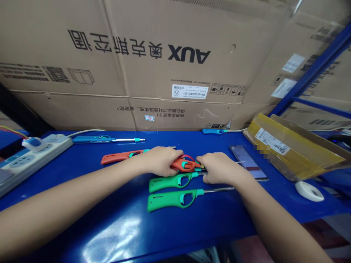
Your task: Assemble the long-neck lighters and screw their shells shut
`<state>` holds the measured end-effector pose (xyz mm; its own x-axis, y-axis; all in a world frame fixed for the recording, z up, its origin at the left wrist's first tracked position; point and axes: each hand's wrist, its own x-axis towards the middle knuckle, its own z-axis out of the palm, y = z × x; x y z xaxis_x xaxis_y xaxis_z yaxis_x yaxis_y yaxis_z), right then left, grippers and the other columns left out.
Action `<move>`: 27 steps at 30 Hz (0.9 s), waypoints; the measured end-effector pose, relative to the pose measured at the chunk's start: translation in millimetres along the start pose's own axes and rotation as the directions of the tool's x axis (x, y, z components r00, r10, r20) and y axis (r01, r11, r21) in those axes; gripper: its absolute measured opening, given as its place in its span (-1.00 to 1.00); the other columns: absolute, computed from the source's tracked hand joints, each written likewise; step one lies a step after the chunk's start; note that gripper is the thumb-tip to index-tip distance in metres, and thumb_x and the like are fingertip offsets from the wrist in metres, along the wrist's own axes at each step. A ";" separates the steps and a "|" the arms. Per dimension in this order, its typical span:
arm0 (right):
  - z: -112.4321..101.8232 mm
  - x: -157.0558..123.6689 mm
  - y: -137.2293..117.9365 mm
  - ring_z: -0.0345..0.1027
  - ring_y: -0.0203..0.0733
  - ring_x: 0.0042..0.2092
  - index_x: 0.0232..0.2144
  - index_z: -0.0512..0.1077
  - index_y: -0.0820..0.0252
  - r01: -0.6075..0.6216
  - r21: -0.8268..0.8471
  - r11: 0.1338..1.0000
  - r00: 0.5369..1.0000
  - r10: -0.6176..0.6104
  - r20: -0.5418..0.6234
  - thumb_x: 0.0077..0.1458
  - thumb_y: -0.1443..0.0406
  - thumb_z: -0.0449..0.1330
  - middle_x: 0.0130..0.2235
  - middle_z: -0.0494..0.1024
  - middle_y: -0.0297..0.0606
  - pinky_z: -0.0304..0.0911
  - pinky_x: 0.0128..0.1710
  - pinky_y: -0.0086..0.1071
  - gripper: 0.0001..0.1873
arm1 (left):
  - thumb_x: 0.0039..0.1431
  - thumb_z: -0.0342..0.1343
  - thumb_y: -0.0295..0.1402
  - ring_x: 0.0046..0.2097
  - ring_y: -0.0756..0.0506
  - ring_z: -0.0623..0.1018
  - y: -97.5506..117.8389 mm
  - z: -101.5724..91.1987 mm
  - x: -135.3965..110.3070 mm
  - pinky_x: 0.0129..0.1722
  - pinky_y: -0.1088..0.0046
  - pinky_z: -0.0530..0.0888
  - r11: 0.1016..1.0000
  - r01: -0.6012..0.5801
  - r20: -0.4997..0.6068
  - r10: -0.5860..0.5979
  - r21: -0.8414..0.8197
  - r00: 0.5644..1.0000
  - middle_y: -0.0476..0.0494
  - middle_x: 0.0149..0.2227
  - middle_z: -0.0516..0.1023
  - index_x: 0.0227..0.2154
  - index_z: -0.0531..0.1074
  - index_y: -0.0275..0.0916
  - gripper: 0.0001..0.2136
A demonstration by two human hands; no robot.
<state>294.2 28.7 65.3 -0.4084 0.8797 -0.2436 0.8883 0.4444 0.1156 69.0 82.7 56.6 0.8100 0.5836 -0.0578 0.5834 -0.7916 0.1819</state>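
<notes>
My left hand (164, 160) is closed around the handle of an orange-red long-nosed lighter (188, 165). My right hand (219, 167) has its fingers closed at that lighter's front end, and a thin metal tip shows beyond the knuckles. A thin pink-red loop and a small yellow part show between the hands; what they belong to is unclear. Just below lie two green lighters, the upper one (164, 183) close under both hands and the lower one (167, 201) nearer me. Another orange-red lighter (117, 157) lies left, its barrel partly behind my left hand.
Blue lighters lie at the back left (90, 139) and back right (212, 131) of the blue table (153, 233). A power strip (35, 157) stands left. To the right are a phone (248, 160), a taped cardboard box (290, 146) and a white oval object (309, 191). Large cardboard (153, 80) closes the back.
</notes>
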 end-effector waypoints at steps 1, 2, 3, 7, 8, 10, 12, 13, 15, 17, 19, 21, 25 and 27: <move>-0.5 0.6 -2.1 0.56 0.14 -0.21 -0.20 0.49 0.21 -0.002 -0.019 1.000 1.000 0.002 -0.004 -0.10 0.33 0.19 -0.21 0.64 0.00 0.16 -0.38 -0.28 -0.68 | 0.05 0.20 -0.21 -0.38 -0.19 0.58 -0.9 -1.5 -1.3 -0.50 0.40 0.32 1.000 -0.007 0.008 0.008 -0.025 1.000 -0.14 -0.31 0.59 -0.15 0.44 -0.17 -0.71; -1.1 1.1 -3.8 0.56 0.15 -0.20 -0.21 0.50 0.22 -0.005 -0.036 0.999 1.000 0.004 -0.006 -0.09 0.35 0.18 -0.21 0.64 0.01 0.17 -0.37 -0.27 -0.69 | 0.09 0.19 -0.16 -0.37 -0.17 0.58 -1.6 -2.6 -2.6 -0.50 0.41 0.32 0.999 -0.013 0.012 0.013 -0.049 1.000 -0.13 -0.30 0.59 -0.14 0.45 -0.16 -0.70; -2.0 1.4 -5.1 0.57 0.15 -0.19 -0.21 0.50 0.22 -0.005 -0.051 0.999 1.000 0.005 -0.007 -0.09 0.37 0.17 -0.21 0.65 0.02 0.18 -0.36 -0.27 -0.69 | 0.12 0.18 -0.10 -0.35 -0.16 0.58 -2.0 -3.1 -4.1 -0.49 0.42 0.33 0.997 -0.017 0.014 0.018 -0.073 1.000 -0.12 -0.28 0.60 -0.12 0.45 -0.15 -0.67; -7.3 1.6 -5.0 0.58 0.14 -0.20 -0.27 0.51 0.20 0.010 -0.097 0.995 1.000 -0.009 0.011 -0.09 0.35 0.17 -0.25 0.66 -0.01 0.19 -0.38 -0.27 -0.74 | 0.10 0.17 0.14 -0.19 -0.19 0.62 -1.8 0.3 -13.3 -0.32 0.39 0.45 0.986 -0.035 -0.012 0.034 -0.164 0.999 -0.12 -0.14 0.62 0.03 0.41 -0.13 -0.45; -9.4 1.6 -3.5 0.58 0.15 -0.21 -0.28 0.51 0.20 0.013 -0.107 0.994 1.000 -0.011 0.017 -0.10 0.34 0.18 -0.26 0.66 -0.02 0.19 -0.38 -0.27 -0.75 | 0.05 0.20 0.18 -0.12 -0.22 0.62 -1.7 2.1 -16.1 -0.23 0.36 0.48 0.983 -0.043 -0.030 0.038 -0.181 0.999 -0.15 -0.05 0.61 0.10 0.37 -0.13 -0.35; -14.4 2.1 1.7 0.58 0.14 -0.21 -0.30 0.52 0.19 0.007 -0.130 0.991 1.000 -0.004 0.025 -0.10 0.33 0.19 -0.26 0.66 -0.04 0.20 -0.37 -0.27 -0.76 | -0.04 0.25 0.20 0.06 -0.32 0.56 -1.5 5.8 -20.5 -0.05 0.26 0.49 0.982 -0.047 -0.062 0.036 -0.182 0.997 -0.24 0.14 0.52 0.25 0.24 -0.16 -0.15; -20.4 3.9 10.0 0.58 0.15 -0.19 -0.28 0.52 0.18 -0.011 -0.155 0.988 0.999 0.016 0.030 -0.09 0.32 0.19 -0.24 0.66 -0.03 0.23 -0.34 -0.26 -0.75 | -0.07 0.29 0.17 0.21 -0.38 0.45 0.7 8.6 -20.0 0.09 0.18 0.44 0.990 -0.028 -0.067 0.020 -0.135 0.998 -0.32 0.26 0.40 0.35 0.10 -0.20 -0.02; -23.6 5.6 15.5 0.57 0.15 -0.18 -0.27 0.52 0.17 -0.022 -0.166 0.986 0.999 0.028 0.034 -0.09 0.31 0.19 -0.23 0.66 -0.03 0.24 -0.33 -0.26 -0.74 | -0.07 0.30 0.13 0.25 -0.40 0.41 3.2 9.6 -16.6 0.13 0.16 0.43 0.994 -0.010 -0.062 0.004 -0.106 0.998 -0.35 0.27 0.37 0.37 0.06 -0.22 0.00; -29.8 10.8 29.2 0.57 0.16 -0.16 -0.25 0.54 0.15 -0.053 -0.186 0.981 0.996 0.064 0.054 -0.11 0.29 0.21 -0.21 0.66 -0.04 0.27 -0.30 -0.25 -0.71 | -0.09 0.34 0.05 0.23 -0.38 0.43 11.8 11.0 -2.6 0.13 0.19 0.44 0.996 0.045 -0.060 -0.050 -0.071 0.997 -0.36 0.25 0.38 0.38 0.03 -0.25 0.03; -34.9 18.1 46.7 0.56 0.17 -0.11 -0.20 0.54 0.14 -0.109 -0.205 0.973 0.991 0.123 0.058 -0.09 0.29 0.22 -0.17 0.65 -0.03 0.30 -0.25 -0.22 -0.67 | -0.10 0.35 0.01 0.12 -0.36 0.52 23.9 12.1 20.5 0.03 0.21 0.51 0.995 0.075 -0.069 -0.079 -0.064 0.994 -0.37 0.19 0.43 0.37 0.04 -0.32 0.02; -37.5 26.5 67.3 0.55 0.19 -0.09 -0.16 0.54 0.15 -0.199 -0.216 0.956 0.974 0.216 0.060 -0.07 0.30 0.23 -0.16 0.65 -0.01 0.32 -0.24 -0.21 -0.65 | -0.06 0.33 0.02 0.07 -0.38 0.54 35.8 13.2 49.0 -0.03 0.18 0.54 0.993 0.109 -0.102 -0.114 -0.047 0.988 -0.43 0.19 0.42 0.37 0.01 -0.39 0.03; -36.6 34.4 89.2 0.54 0.19 -0.07 -0.11 0.53 0.16 -0.286 -0.216 0.933 0.950 0.306 0.062 -0.02 0.30 0.24 -0.13 0.63 -0.01 0.35 -0.23 -0.18 -0.64 | -0.02 0.35 -0.04 0.06 -0.39 0.53 43.2 14.3 78.2 -0.04 0.14 0.55 0.991 0.133 -0.149 -0.134 -0.015 0.980 -0.47 0.16 0.42 0.36 0.02 -0.41 -0.01; -23.6 44.4 128.1 0.51 0.06 -0.04 -0.03 0.49 0.18 -0.436 -0.192 0.879 0.882 0.460 0.102 0.17 0.25 0.26 -0.06 0.59 -0.08 0.42 -0.14 -0.16 -0.69 | 0.32 0.16 -0.21 0.09 -0.24 0.50 36.6 17.8 125.1 0.04 0.06 0.52 0.994 0.085 -0.217 -0.070 0.062 0.974 -0.28 0.17 0.40 0.18 0.32 -0.25 -0.57; -15.0 46.6 141.2 0.46 -0.07 -0.01 0.06 0.42 0.20 -0.490 -0.177 0.854 0.851 0.512 0.117 0.28 0.18 0.21 0.05 0.51 -0.13 0.44 -0.05 -0.12 -0.64 | 0.34 0.14 -0.24 0.04 -0.20 0.53 27.3 21.1 140.5 0.00 0.10 0.55 0.995 0.070 -0.239 -0.050 0.076 0.970 -0.25 0.10 0.45 0.10 0.38 -0.27 -0.65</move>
<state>397.5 134.9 84.7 0.1323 0.9563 -0.2609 0.9210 -0.0213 0.3889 199.9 139.3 32.7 0.7419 0.6488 0.1691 0.6415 -0.7603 0.1023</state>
